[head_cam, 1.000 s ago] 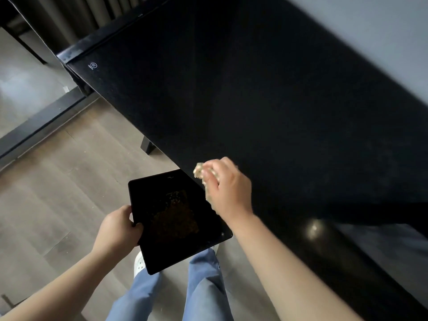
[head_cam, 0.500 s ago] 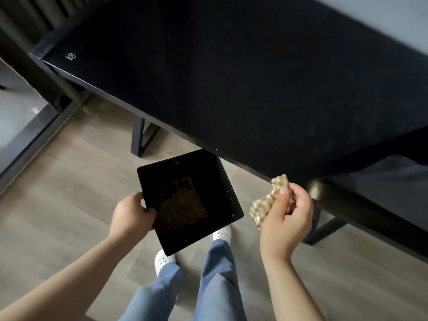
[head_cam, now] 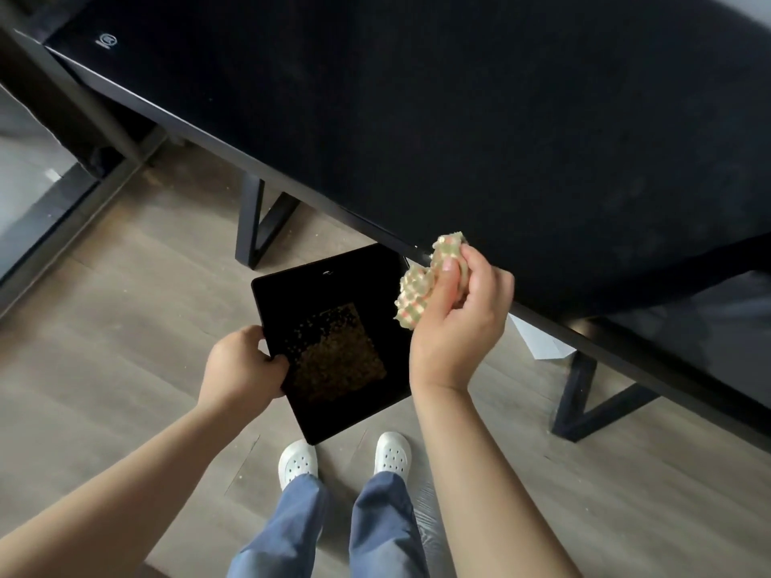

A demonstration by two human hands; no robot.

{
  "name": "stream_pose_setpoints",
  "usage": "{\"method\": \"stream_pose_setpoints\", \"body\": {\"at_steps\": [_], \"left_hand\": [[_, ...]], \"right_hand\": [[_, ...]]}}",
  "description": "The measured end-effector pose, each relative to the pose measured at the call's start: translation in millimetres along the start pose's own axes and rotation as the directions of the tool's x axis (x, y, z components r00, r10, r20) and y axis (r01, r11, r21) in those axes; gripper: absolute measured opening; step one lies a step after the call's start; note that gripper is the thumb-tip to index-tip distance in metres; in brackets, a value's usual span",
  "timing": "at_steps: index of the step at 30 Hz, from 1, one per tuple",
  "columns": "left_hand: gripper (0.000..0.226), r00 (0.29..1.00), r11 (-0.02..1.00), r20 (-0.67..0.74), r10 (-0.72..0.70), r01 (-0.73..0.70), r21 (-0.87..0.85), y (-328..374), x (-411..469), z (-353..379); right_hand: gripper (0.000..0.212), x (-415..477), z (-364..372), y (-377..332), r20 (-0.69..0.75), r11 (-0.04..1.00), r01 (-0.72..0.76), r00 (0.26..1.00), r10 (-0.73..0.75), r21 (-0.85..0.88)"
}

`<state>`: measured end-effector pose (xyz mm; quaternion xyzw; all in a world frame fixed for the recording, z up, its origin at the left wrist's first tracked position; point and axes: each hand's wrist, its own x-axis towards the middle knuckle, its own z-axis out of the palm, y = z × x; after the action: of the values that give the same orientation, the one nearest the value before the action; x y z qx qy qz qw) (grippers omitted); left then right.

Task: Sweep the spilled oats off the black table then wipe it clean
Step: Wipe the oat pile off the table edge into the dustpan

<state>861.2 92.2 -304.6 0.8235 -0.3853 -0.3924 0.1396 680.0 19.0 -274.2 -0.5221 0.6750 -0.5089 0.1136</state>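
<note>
**Sweep ending, wipe to follow.** My left hand (head_cam: 244,365) grips the left edge of the black tray (head_cam: 333,415) and holds it below the front edge of the counter (head_cam: 459,118), above the floor (head_cam: 125,327). The swept oats (head_cam: 338,360) lie in a rough patch in the middle of the tray. I can make out none on the counter top, though so dark a surface would hide fine dust. My right hand (head_cam: 457,323) pinches a crumpled checked cloth (head_cam: 415,294) between thumb and curled fingers, raised just off the counter edge beside the tray's far right corner.

As I judge it, the sweeping is about done and the wiping comes next. To do it well:
- Hold the tray level — the oats sit loose, and a tilt would send them to the floor.
- Shake the cloth out over the tray and refold it to a clean face.
- Wipe in overlapping strokes toward the front edge, with the tray underneath to catch what falls.
</note>
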Motion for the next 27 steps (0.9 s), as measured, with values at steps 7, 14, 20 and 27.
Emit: {"method": "stream_pose_setpoints", "body": {"at_steps": [7,14,20,27], "left_hand": [[0.023,1.000,1.000,-0.028,-0.011,0.010,-0.029,-4.9,7.7,-15.2],[0.023,0.998,0.999,-0.062,-0.023,0.019,-0.051,-18.6,12.7,-31.4],[0.023,0.996,0.997,-0.075,-0.041,0.036,-0.067,-32.2,16.1,-38.1],[0.026,0.998,0.996,-0.042,-0.054,0.051,-0.077,-48.9,14.7,-37.6]], "right_hand": [[0.019,-8.1,40.8,-22.4,0.058,0.998,0.067,0.996,-0.067,0.015],[0.021,-12.1,65.5,-30.8,0.209,0.965,0.255,0.942,-0.264,0.067],[0.021,-27.6,65.5,-9.4,0.565,0.980,0.196,0.812,-0.144,-0.032],[0.020,-62.6,39.0,9.1,0.583,0.995,0.033,0.812,0.026,-0.090]]}}
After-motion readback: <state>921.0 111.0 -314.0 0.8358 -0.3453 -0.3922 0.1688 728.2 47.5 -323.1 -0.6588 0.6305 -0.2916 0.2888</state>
